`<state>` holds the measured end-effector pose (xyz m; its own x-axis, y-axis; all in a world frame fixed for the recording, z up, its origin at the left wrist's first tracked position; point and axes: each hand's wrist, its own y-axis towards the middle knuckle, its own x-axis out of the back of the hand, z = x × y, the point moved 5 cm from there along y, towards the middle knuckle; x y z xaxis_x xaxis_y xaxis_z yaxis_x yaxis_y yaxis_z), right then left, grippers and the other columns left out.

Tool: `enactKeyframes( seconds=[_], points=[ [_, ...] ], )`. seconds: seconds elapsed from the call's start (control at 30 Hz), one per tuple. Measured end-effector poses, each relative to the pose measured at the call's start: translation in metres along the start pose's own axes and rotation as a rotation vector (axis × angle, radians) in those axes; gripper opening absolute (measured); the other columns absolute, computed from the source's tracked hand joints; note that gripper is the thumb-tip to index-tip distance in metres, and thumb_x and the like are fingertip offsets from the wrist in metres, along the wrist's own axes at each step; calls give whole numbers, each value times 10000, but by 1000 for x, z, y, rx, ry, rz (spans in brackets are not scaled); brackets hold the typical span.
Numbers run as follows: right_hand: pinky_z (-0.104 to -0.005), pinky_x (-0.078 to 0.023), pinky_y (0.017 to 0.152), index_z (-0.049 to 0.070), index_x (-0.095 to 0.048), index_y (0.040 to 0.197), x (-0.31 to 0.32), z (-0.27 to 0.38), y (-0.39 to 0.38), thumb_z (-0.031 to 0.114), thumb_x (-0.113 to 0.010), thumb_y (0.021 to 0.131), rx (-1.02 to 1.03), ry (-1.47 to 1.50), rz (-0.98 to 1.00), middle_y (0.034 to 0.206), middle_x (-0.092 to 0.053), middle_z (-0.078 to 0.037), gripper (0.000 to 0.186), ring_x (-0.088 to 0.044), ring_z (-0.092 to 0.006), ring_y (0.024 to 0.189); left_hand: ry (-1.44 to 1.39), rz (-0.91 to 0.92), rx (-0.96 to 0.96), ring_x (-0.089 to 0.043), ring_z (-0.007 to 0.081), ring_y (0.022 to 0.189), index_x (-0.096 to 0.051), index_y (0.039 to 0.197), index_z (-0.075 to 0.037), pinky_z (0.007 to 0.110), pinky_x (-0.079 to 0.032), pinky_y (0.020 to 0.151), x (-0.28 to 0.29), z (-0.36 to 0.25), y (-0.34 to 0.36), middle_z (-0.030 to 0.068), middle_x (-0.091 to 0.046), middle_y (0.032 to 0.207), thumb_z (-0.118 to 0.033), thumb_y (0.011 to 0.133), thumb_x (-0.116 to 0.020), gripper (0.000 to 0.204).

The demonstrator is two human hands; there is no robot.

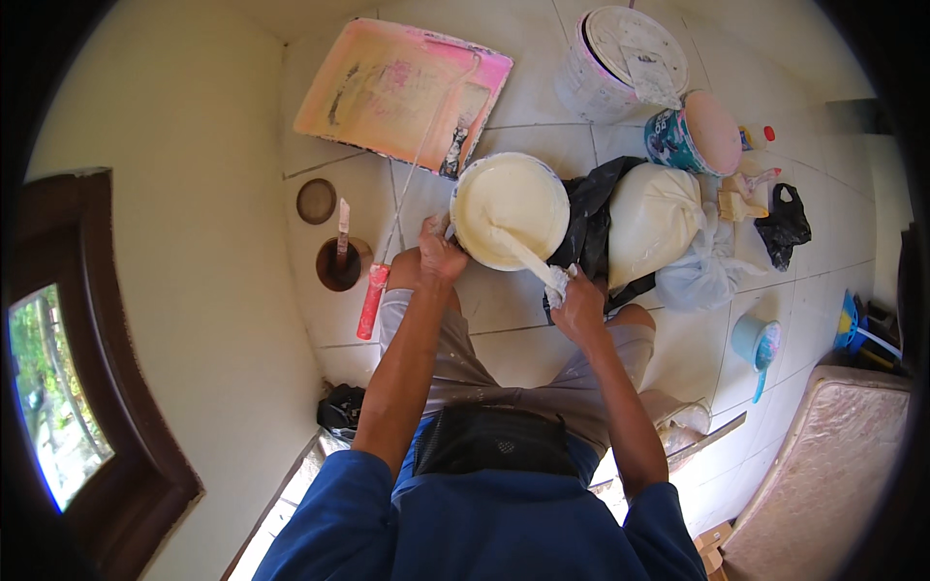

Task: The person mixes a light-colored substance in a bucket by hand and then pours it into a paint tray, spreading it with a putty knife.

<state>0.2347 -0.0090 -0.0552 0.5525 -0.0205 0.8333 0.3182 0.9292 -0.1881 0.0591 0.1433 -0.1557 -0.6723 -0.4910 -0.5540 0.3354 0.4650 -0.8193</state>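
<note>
A round bucket (472, 173) of thick cream-coloured paint stands on the tiles between and just beyond my knees. My left hand (441, 252) is closed on its near left rim. My right hand (578, 305) grips a flat stirring stick (524, 255), coated in the same cream paint. The stick slants down to the left, its far end in the paint. White smears cover my right fingers and the stick's held end. A paint roller with a red handle (373, 302) lies left of the bucket, its long wire frame reaching into the paint tray (334, 92).
Black plastic and a full cream bag (651, 218) lie right of the bucket. Beyond are a lidded pail (591, 82) and a teal paint can (675, 142). A brown pot (334, 278) stands at the left; a blue dipper (751, 341) and a mattress (823, 455) are at the right.
</note>
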Motion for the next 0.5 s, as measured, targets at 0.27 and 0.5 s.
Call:
enactKeyframes(
  seconds=[0.27,0.5],
  points=[
    [-433,-475,679,23,-577,904,29,-22,1,106,-616,673,-175,-53,7,897,-555,-184,249,-573,-373,789,79,146,-38,-575,252,913,-511,1013,-8,413,-455,858,12,6,22,126,-585,964,-211,869,-386,279],
    [-434,-473,722,18,-592,922,-1,-13,5,119,-615,680,-101,-78,133,981,-553,-207,264,-583,-365,822,175,67,-3,-585,257,874,-513,980,-4,415,-474,811,7,-6,15,122,-587,949,-207,854,-410,260]
  ],
)
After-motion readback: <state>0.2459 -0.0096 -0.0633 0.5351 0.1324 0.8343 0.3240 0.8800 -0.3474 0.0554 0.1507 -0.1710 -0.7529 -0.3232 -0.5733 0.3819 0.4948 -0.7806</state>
